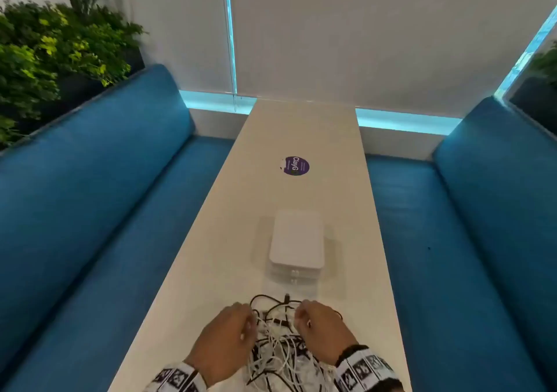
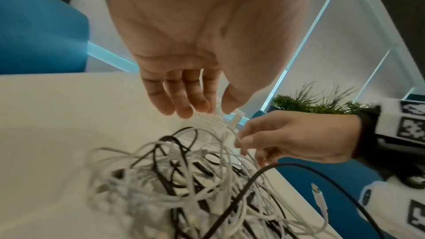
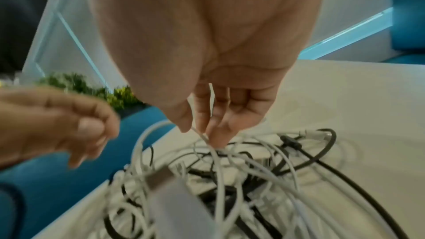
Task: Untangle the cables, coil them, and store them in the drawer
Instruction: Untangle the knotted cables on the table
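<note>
A tangle of white and black cables (image 1: 277, 349) lies at the near end of the white table (image 1: 301, 126). My right hand (image 1: 298, 319) is at the pile's right side and pinches a thin white cable (image 3: 202, 136) between thumb and fingers (image 3: 216, 134). My left hand (image 1: 250, 322) hovers over the pile's left side. Its fingers (image 2: 184, 104) hang loosely curled and no cable shows between them. A small white drawer unit (image 1: 297, 241) stands shut just beyond the pile. A thick black cable (image 2: 241, 188) arches across the tangle (image 2: 184, 179).
Blue sofas (image 1: 90, 211) (image 1: 467, 226) run along both long sides of the table. A purple round sticker (image 1: 296, 165) sits mid-table. Green plants (image 1: 45, 54) stand behind the left sofa. A loose white connector (image 2: 318, 197) dangles at the pile's right edge.
</note>
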Motion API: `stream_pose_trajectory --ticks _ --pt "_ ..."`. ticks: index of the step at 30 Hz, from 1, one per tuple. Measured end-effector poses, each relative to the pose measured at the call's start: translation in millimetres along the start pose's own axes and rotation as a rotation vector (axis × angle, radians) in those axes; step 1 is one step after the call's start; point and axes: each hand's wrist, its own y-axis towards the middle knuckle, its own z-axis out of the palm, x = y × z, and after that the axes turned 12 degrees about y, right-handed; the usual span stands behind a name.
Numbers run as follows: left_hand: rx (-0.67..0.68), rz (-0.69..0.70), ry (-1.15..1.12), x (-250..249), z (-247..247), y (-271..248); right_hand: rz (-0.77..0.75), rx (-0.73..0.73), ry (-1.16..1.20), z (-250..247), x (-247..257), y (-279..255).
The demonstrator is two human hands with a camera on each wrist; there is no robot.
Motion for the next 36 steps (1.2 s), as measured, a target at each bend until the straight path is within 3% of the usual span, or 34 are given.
stream_pose_trajectory --ticks 3,6,11,18,27,30,33,36 --pt "-0.072 0.124 -0.031 -15.2 15.0 22.3 0.049 -0.007 -0.129 12.7 -2.3 20.4" --pt "-0.087 0.154 -0.001 -19.9 29.7 37.3 0.092 0.025 -0.164 17.3 -2.9 31.3" --pt "0.035 0.154 0.169 -16.7 43.5 43.5 0.042 0.068 -0.140 13.8 -8.3 39.4" --pt "0.053 0.119 0.266 -15.5 33.2 45.1 -0.017 0.089 0.046 -6.3 2.6 31.5" --pt "0.099 -0.056 0.291 12.4 8.6 59.5 0.097 0.247 0.068 -29.2 -30.1 20.4" --pt "0.155 0.033 0.376 2.0 3.6 64.2 0.096 0.190 0.092 -28.9 -42.6 17.1" --pt "0.180 0.210 0.221 -27.0 1.1 64.0 0.072 0.141 0.133 -25.5 -40.7 19.8" --pt "0.269 0.176 -0.006 -55.7 1.7 61.1 0.015 0.098 0.170 -20.9 -35.4 26.1"
